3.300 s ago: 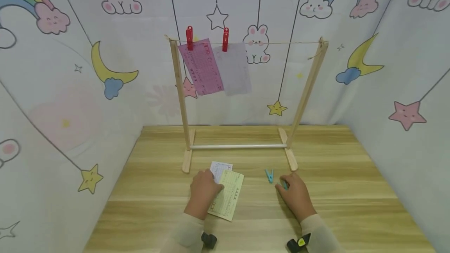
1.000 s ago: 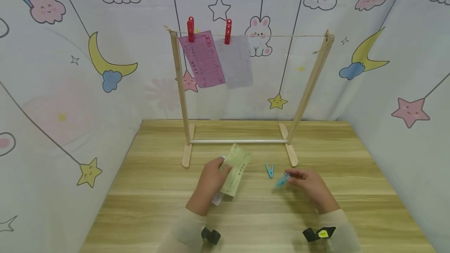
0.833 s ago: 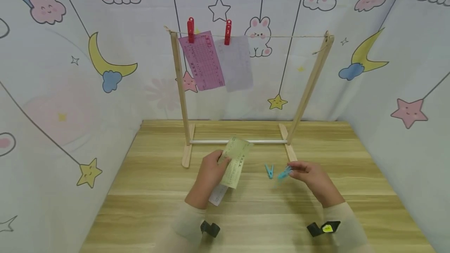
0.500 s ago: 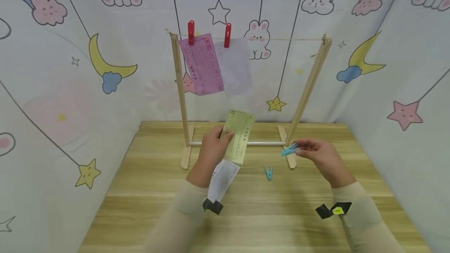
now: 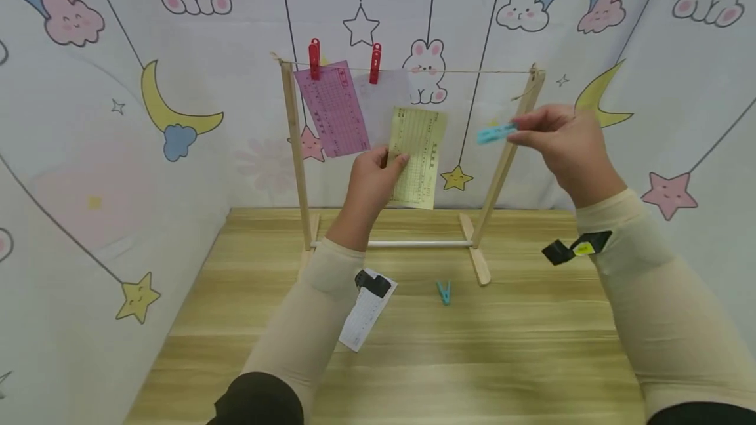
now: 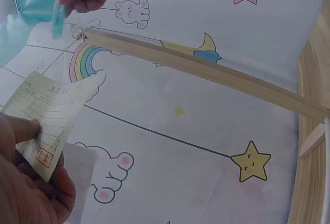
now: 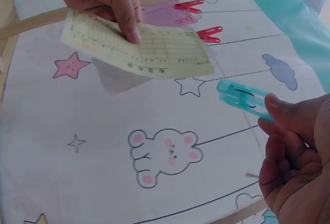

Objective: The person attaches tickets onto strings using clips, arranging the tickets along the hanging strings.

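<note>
My left hand (image 5: 372,179) pinches a yellow printed slip (image 5: 418,156) by its left edge, thumb in front, raised in front of the string (image 5: 472,71). The slip's top sits below the string and overlaps the hanging white paper (image 5: 380,100). Over on the right, my right hand (image 5: 567,143) pinches a light blue clothespin (image 5: 497,133) between thumb and fingertips, close to the right post. In the right wrist view the clothespin (image 7: 245,99) points toward the yellow slip (image 7: 154,51), apart from it. Two red clothespins (image 5: 315,59) hold a pink slip (image 5: 333,110) and the white paper on the string.
A wooden frame with a left post (image 5: 295,149) and right post (image 5: 502,169) carries the string; a white rod (image 5: 419,243) joins its feet. On the table (image 5: 472,346) lie a white printed slip (image 5: 363,317), partly behind the left wrist camera, and another blue clothespin (image 5: 444,292).
My left hand has lifted the yellow slip from the table toward the string, while the white slip stays below. My right hand has picked up a blue clothespin and raised it to the right.
</note>
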A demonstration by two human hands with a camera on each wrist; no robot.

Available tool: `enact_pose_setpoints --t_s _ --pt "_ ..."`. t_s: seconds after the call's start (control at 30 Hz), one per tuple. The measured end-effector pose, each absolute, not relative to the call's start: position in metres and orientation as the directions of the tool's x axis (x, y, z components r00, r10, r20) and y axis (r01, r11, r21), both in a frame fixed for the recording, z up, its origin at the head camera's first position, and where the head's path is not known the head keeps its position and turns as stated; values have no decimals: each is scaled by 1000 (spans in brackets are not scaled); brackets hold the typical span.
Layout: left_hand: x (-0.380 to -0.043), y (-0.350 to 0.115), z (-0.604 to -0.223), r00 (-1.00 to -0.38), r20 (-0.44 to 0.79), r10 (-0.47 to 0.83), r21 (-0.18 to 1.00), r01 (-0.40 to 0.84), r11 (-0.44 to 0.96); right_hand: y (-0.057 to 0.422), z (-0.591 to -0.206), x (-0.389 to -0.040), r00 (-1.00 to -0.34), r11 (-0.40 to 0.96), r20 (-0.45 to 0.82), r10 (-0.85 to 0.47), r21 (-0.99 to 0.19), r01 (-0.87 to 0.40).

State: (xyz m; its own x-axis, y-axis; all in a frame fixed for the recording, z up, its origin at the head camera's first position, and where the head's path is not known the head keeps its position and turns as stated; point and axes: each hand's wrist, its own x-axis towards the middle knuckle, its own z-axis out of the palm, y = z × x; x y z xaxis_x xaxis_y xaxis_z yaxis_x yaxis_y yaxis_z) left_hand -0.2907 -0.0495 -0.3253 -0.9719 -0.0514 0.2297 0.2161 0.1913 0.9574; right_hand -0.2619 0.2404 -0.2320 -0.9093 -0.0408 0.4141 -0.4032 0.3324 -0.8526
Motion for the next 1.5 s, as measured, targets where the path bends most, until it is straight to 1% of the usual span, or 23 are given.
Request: enact_pose_setpoints --t_s 0.17,0.27,0.4,0.6,0.73,0.87,1.23,1.5 --pt "-305 -35 -304 -980 193 -44 976 188 107 221 -179 -280 -893 411 448 -40 -807 -423" --pt "-310 -28 -297 -980 193 -50 980 191 54 203 -157 -292 -889 497 454 -65 -758 -423" --pt "-314 -22 -292 -979 200 -47 980 200 -2 183 -135 -308 -891 632 438 -118 -659 -407" --pt "-319 -19 -290 -982 183 -49 983 184 -10 163 -113 -326 -894 772 401 -199 -497 -395" --pt "-324 -20 -288 -981 185 -61 983 185 -3 153 -103 -335 -912 812 338 -231 -450 -372" --pt "-328 -21 -286 -983 173 -58 985 173 1 146 -97 -340 -922 824 290 -255 -434 -365" --pt "-330 -24 -281 -989 139 -47 990 140 -11 137 -97 -348 -936 843 220 -276 -411 -346" --pt "-334 -27 -280 -987 157 -36 987 157 -12 132 -100 -350 -937 849 198 -288 -400 -345"
